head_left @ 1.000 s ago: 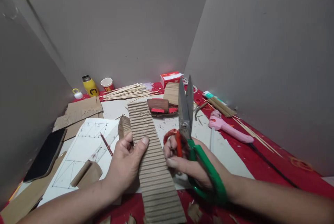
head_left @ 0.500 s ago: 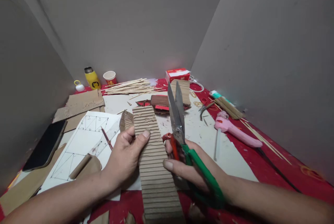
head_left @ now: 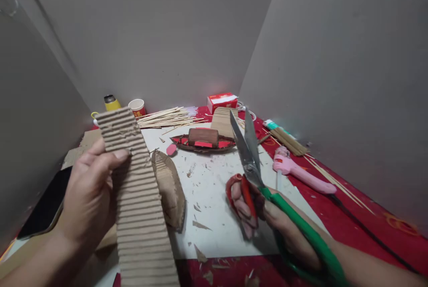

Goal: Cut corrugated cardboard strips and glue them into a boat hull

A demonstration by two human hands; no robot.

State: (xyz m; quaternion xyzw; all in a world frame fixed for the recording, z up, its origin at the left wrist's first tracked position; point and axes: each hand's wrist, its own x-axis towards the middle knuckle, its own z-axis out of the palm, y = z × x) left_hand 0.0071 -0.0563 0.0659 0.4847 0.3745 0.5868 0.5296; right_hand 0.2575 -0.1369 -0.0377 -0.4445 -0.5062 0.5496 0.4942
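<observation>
A long strip of corrugated cardboard [head_left: 140, 202] is pinched in my left hand [head_left: 90, 189], thumb on its ridged face. My right hand [head_left: 284, 229] grips scissors [head_left: 250, 162] with green and red handles, their blades parted and pointing up and away. Nothing lies between the blades. Just right of the strip rests a boat-shaped cardboard piece [head_left: 172, 193], partly hidden behind it. Farther back stands a small brown and red model boat [head_left: 203, 139] with an arched roof.
A pink glue gun [head_left: 301, 173] with a cord lies at right. Thin wooden sticks [head_left: 167, 117], a paper cup [head_left: 137, 107], a yellow bottle [head_left: 112, 103] and a red box [head_left: 222, 101] line the back. A black phone [head_left: 43, 204] is at left. Cardboard scraps [head_left: 200, 225] litter the white sheet [head_left: 227, 242].
My left hand has carried the cardboard strip leftward, uncovering the boat-shaped piece. The scissors have moved to the right, away from the strip, with their blades opened wider.
</observation>
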